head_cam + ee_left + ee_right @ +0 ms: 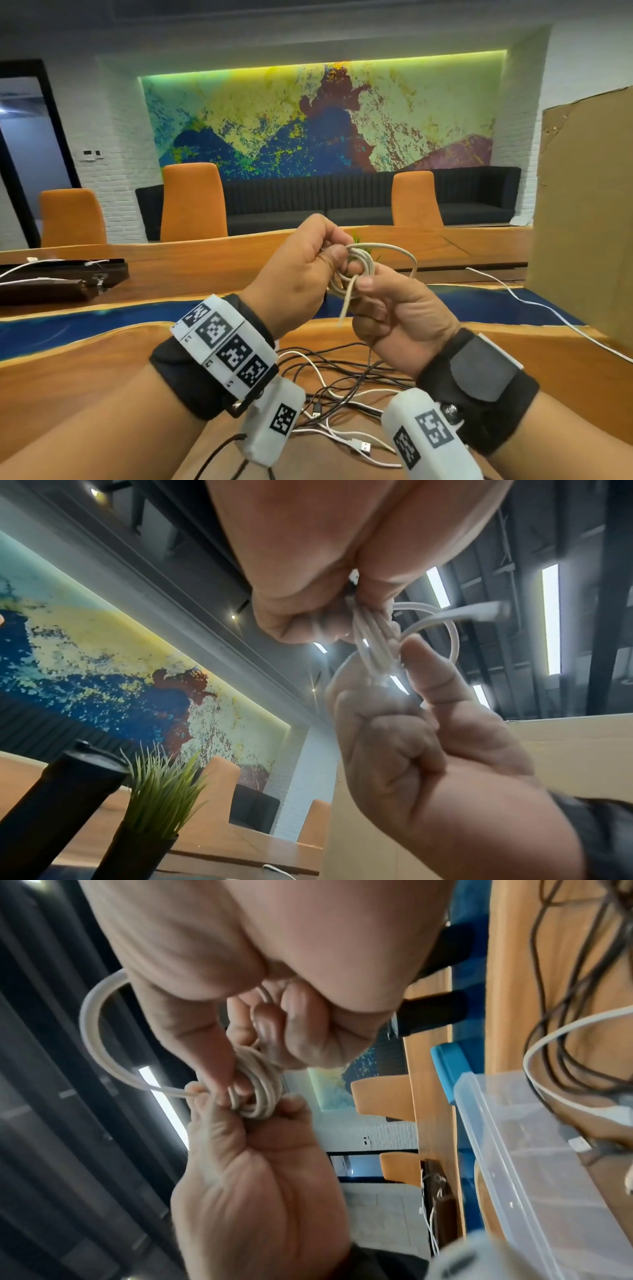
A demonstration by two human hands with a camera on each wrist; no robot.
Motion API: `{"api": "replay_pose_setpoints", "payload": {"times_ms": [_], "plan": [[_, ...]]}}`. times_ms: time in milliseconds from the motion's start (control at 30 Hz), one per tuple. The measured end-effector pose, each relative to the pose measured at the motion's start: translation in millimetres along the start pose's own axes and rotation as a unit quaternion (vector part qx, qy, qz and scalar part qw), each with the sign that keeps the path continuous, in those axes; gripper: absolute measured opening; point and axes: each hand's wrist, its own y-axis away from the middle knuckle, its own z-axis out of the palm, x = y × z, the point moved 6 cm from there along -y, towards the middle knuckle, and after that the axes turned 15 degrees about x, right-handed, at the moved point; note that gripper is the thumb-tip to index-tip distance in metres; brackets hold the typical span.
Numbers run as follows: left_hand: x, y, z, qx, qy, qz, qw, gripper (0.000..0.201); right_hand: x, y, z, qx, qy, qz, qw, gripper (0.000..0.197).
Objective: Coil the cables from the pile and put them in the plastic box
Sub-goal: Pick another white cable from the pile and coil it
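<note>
Both hands are raised above the table with a small coiled white cable [358,270] between them. My left hand [334,250] pinches the top of the coil between thumb and fingers. My right hand [363,287] pinches its lower side, and a short loose end [346,305] hangs down. One wider loop [404,255] sticks out to the right. In the left wrist view the coil [373,647] shows a connector end [495,612] pointing right. A pile of black and white cables [342,394] lies on the wooden table below my wrists. The clear plastic box [514,1150] appears in the right wrist view, beside the pile.
A tall cardboard box [582,222] stands at the right edge of the table, with a white cable [534,305] running toward it. A dark tray [61,277] with white cables sits at far left. A small green plant in a black pot [150,804] stands behind my hands.
</note>
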Motion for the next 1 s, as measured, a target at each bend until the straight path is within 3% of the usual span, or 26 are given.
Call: {"api": "replay_pose_setpoints", "payload": {"times_ms": [167, 267, 367, 567, 767, 833, 933, 967, 1000], "plan": [[1, -1, 7, 0.002, -0.020, 0.034, 0.999, 0.018, 0, 6, 1, 0.026, -0.062, 0.028, 0.997, 0.032], [-2, 3, 9, 0.001, -0.040, 0.052, 0.998, 0.010, -3, 6, 4, 0.059, 0.027, 0.016, 0.998, 0.039], [-8, 4, 5, 0.020, -0.032, 0.036, 0.999, 0.010, -6, 6, 5, 0.088, 0.109, -0.022, 0.990, 0.026], [-8, 0, -3, 0.053, -0.038, 0.041, 0.997, 0.023, -20, 5, 3, 0.104, 0.149, -0.057, 0.982, 0.026], [-18, -9, -19, 0.103, -0.070, 0.013, 0.992, 0.018, -38, 6, -18, 0.176, 0.283, -0.044, 0.942, 0.024], [-26, -13, -30, 0.113, -0.076, -0.013, 0.991, 0.018, -44, 11, -26, 0.186, 0.418, -0.055, 0.888, 0.019], [-37, -19, -52, 0.131, -0.053, -0.059, 0.988, 0.017, -74, 20, -39, 0.174, 0.670, -0.165, 0.703, 0.021], [-39, -20, -57, 0.122, -0.059, -0.062, 0.989, 0.016, -88, 23, -45, 0.178, 0.705, -0.197, 0.657, 0.022], [-41, -19, -57, 0.098, -0.071, -0.057, 0.991, 0.014, -103, 27, -51, 0.189, 0.719, -0.222, 0.631, 0.022]]}}
